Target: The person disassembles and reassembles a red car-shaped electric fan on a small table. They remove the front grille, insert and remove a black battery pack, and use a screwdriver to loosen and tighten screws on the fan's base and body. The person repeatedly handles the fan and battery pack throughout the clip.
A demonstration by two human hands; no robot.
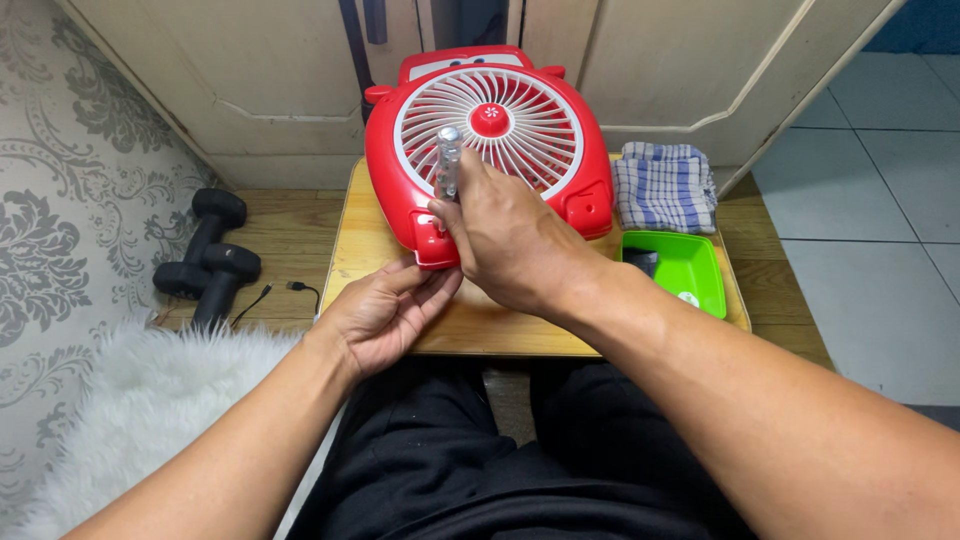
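— Fan (490, 150), red with a white grille, is the biggest thing before you: where does it sit?

— It lies flat on your small wooden table (365, 245), filling the table's twelve o'clock half, its lower corner pointing back toward you at six.

— And my arms?

— Both come in from six o'clock. Your right hand (510, 240) rests over the fan's lower edge, clenched around a screwdriver with a clear handle (447, 160), which stands nearly upright with its top toward twelve. The tip is hidden under your fingers. Your left hand (385, 310) sits at seven o'clock from the right one, palm up and loosely cupped, fingertips touching the underside of the fan's red corner. It grasps nothing that I can see.

— What else is around?

— At three o'clock from the fan, a folded blue checked cloth (665, 185) lies on the table; just below it, toward four, is a green tray (690, 265) with a dark item inside. Off the table at nine o'clock, two black dumbbells (205, 255) lie on the floor, with a thin black cable (290, 290) between them and the table.
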